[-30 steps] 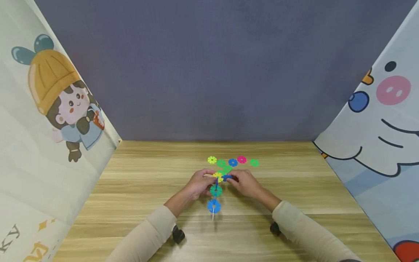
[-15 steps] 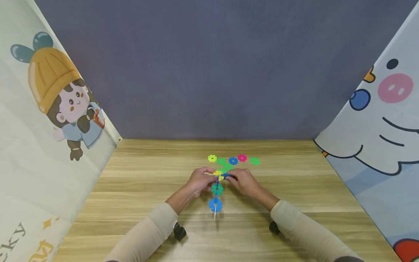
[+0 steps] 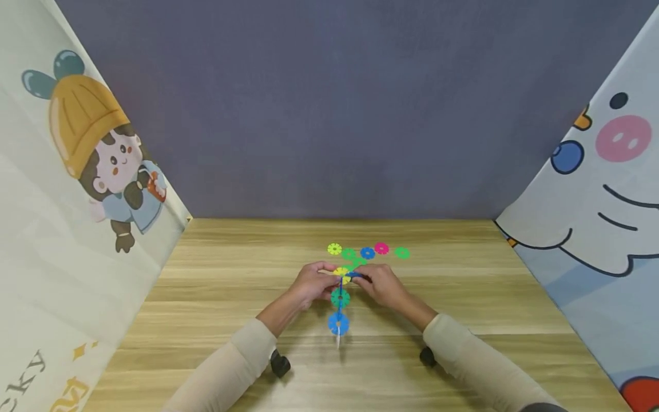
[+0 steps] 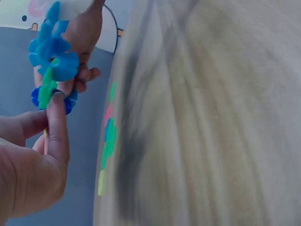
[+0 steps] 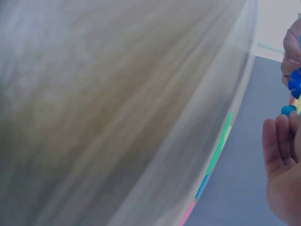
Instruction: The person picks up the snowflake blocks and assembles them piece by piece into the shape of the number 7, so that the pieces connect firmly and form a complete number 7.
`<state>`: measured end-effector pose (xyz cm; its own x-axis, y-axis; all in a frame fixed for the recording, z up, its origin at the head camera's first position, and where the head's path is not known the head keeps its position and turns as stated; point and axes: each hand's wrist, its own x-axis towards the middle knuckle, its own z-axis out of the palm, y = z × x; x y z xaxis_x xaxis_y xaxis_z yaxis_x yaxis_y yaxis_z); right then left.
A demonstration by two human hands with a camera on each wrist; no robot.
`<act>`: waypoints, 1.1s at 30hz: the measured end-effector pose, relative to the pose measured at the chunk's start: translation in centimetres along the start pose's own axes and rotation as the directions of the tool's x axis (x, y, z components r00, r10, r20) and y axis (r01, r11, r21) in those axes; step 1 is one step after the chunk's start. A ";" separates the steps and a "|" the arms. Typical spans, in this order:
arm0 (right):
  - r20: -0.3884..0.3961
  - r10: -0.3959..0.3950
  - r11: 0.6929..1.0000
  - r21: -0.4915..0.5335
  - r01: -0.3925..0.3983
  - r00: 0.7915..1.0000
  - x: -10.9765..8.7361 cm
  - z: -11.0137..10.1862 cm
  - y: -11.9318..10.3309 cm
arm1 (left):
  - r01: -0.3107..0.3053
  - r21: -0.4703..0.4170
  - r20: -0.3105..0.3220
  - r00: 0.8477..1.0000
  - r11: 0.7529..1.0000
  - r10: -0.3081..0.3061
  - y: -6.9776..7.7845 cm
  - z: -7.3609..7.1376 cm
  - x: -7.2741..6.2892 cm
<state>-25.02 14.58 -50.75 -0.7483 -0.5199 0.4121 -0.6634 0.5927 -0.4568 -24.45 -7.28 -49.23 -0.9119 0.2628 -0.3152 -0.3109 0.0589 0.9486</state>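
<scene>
A chain of interlocking notched plastic discs is held up between the hands in the head view. My left hand point(image 3: 310, 285) pinches it near the yellow disc point(image 3: 342, 275) at the far end. From there the chain runs towards me through a teal-green disc point(image 3: 340, 297) and a light blue disc point(image 3: 338, 324), ending in a white piece point(image 3: 338, 340) seen edge-on. My right hand point(image 3: 385, 286) pinches a blue disc point(image 3: 353, 274) edge-on against the yellow disc's right side. Thumb and fingertips point(image 4: 57, 101) of the left hand close on the chain in the left wrist view.
Loose discs lie on the wooden table point(image 3: 216, 286) beyond the hands: a yellow-green disc point(image 3: 334, 249), a blue disc point(image 3: 368, 253), a pink disc point(image 3: 381, 248) and several green discs point(image 3: 402, 253). A dark grey panel point(image 3: 329, 114) stands behind, with printed sheets at both sides.
The blue disc in my right hand has turned slightly, looking thinner beside the yellow disc. Both hands keep their hold and almost the same place.
</scene>
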 end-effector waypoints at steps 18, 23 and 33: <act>0.057 0.100 0.991 0.081 -0.104 0.993 1.1 -0.1 -0.2 | -0.034 0.050 0.070 0.997 0.998 0.030 0.2 0.5 0.2; 0.066 0.102 0.991 0.079 -0.107 0.993 1.5 -0.1 -0.6 | -0.010 0.041 0.049 0.999 0.999 0.008 0.0 0.6 0.3; 0.140 0.118 0.988 0.084 -0.130 0.983 1.7 -0.2 -0.9 | 0.022 0.048 0.077 0.997 0.999 -0.025 -0.3 0.3 0.3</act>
<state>-25.68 13.33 -49.49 -0.8147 -0.5275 0.2409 -0.5585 0.6018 -0.5709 -24.49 -6.91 -49.63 -0.8805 0.3344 -0.3361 -0.3174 0.1110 0.9418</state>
